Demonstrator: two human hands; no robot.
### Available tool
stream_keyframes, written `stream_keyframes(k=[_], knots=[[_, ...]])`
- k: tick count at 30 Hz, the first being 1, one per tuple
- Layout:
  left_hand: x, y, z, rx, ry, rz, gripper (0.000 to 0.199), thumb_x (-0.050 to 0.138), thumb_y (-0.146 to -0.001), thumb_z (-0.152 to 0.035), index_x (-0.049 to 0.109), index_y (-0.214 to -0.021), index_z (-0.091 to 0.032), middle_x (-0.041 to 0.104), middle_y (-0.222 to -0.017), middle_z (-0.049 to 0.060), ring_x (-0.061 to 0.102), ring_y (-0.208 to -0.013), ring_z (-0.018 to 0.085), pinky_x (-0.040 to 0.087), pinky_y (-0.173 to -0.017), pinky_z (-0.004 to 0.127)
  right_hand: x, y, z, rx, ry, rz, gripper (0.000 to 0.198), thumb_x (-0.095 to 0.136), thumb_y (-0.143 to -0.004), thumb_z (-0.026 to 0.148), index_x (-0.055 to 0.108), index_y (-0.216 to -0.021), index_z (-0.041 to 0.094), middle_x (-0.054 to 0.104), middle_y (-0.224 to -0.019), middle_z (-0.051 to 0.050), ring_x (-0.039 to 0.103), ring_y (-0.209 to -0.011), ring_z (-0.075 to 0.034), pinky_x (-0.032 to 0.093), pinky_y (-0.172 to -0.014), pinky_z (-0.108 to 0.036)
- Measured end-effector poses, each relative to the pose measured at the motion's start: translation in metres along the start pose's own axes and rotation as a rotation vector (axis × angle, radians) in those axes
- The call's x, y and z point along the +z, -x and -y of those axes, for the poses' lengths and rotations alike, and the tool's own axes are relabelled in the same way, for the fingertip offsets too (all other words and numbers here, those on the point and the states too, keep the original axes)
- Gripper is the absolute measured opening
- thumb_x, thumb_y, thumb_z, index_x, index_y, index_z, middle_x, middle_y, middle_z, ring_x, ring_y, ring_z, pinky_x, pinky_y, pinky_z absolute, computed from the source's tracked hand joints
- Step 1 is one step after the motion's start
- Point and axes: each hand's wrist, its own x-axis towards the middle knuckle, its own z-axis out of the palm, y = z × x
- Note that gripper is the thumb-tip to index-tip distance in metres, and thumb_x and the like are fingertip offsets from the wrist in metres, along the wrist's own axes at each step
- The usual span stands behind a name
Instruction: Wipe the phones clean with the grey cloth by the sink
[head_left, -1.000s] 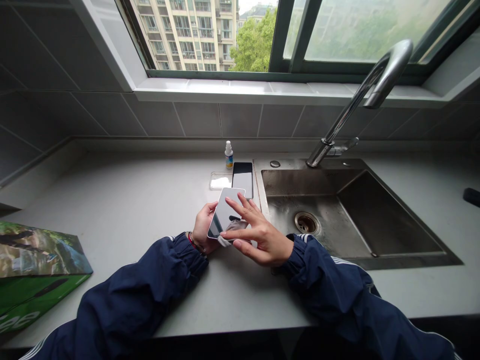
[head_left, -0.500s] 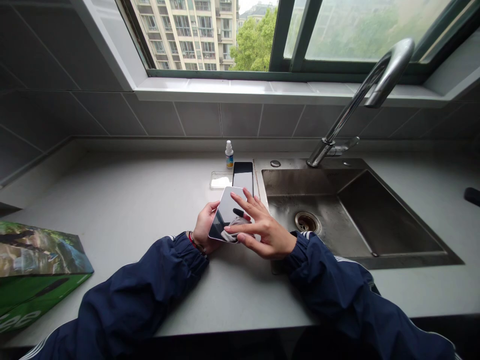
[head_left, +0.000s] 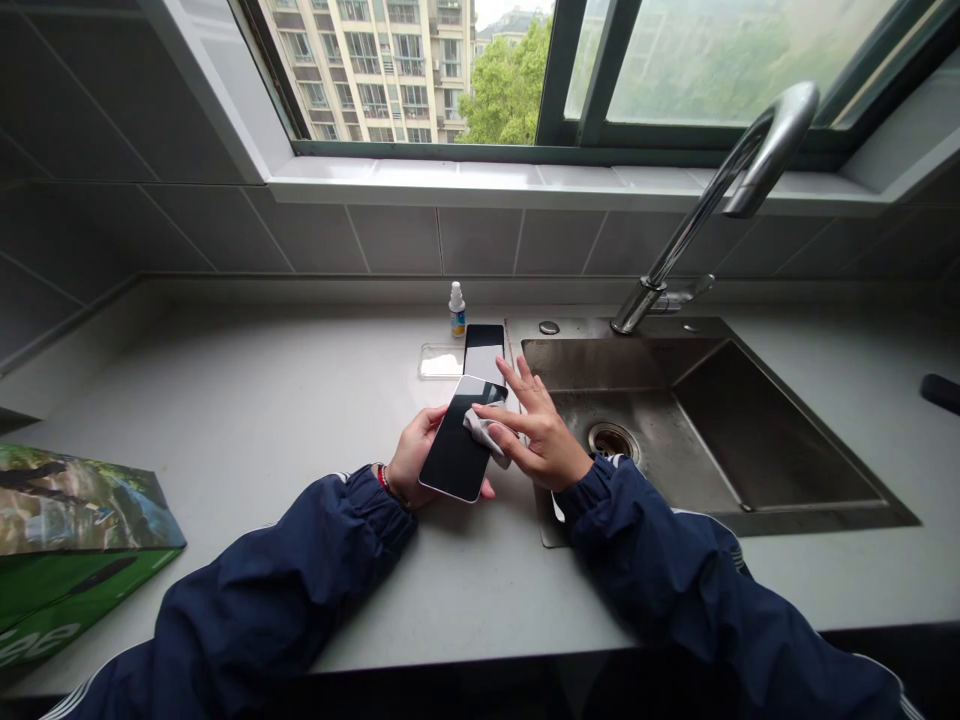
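Note:
A smartphone (head_left: pixel 454 455) with a dark screen and a light frame rests in my left hand (head_left: pixel 412 455), whose fingers wrap beneath it. My right hand (head_left: pixel 541 432) presses a light grey cloth (head_left: pixel 484 428) against the right side of the screen, with some fingers raised. Just behind lies a second phone (head_left: pixel 484 350) on the counter, its lower part hidden by the held one. Beside that phone are a clear phone case (head_left: pixel 441 361) and a small white spray bottle (head_left: pixel 457 310) standing upright.
To the right, a steel sink (head_left: pixel 712 522) is set into the white counter (head_left: pixel 255 400), under a chrome faucet (head_left: pixel 686 235). A green printed bag or box (head_left: pixel 82 560) stands at the left edge. The window (head_left: pixel 544 150) is behind the counter.
My right hand and the cloth have moved up and to the right across the screen. The held phone has tilted slightly, and its screen now looks darker.

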Motion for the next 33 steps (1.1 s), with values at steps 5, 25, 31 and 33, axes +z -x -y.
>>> stream_keyframes(k=[5, 25, 31, 33], knots=[[-0.004, -0.001, 0.0, -0.007, 0.033, 0.034, 0.053, 0.033, -0.096, -0.042, 0.066, -0.113, -0.006, 0.074, -0.094, 0.02, 0.073, -0.067, 0.037, 0.058, -0.059, 0.053, 0.003, -0.001, -0.002, -0.009, 0.028, -0.153, 0.031, 0.062, -0.095, 0.032, 0.07, -0.124, 0.03, 0.023, -0.166, -0.002, 0.013, -0.155, -0.033, 0.025, -0.118, -0.066], [-0.01, -0.002, 0.001, -0.019, -0.01, 0.004, 0.053, 0.033, -0.094, -0.047, 0.063, -0.115, -0.008, 0.074, -0.085, 0.017, 0.072, -0.061, 0.038, 0.056, -0.057, 0.047, 0.0, -0.002, 0.012, -0.2, -0.046, -0.16, 0.022, 0.06, -0.094, 0.021, 0.072, -0.114, 0.023, 0.076, -0.113, -0.006, 0.068, -0.113, -0.023, 0.054, -0.102, -0.046], [-0.007, -0.002, 0.001, -0.01, 0.002, -0.011, 0.05, 0.032, -0.095, -0.043, 0.064, -0.111, -0.009, 0.074, -0.086, 0.017, 0.072, -0.06, 0.038, 0.056, -0.057, 0.052, -0.002, -0.003, 0.009, -0.112, 0.086, -0.093, 0.027, 0.056, -0.097, 0.028, 0.071, -0.119, 0.025, 0.07, -0.13, -0.003, 0.053, -0.135, -0.029, 0.04, -0.115, -0.056], [-0.007, -0.002, 0.001, -0.013, 0.0, -0.007, 0.05, 0.033, -0.094, -0.044, 0.065, -0.108, -0.007, 0.074, -0.088, 0.018, 0.071, -0.06, 0.038, 0.057, -0.057, 0.052, -0.003, -0.004, 0.008, -0.1, 0.072, -0.084, 0.031, 0.054, -0.098, 0.029, 0.068, -0.125, 0.023, 0.069, -0.132, -0.004, 0.051, -0.136, -0.029, 0.042, -0.114, -0.054]])
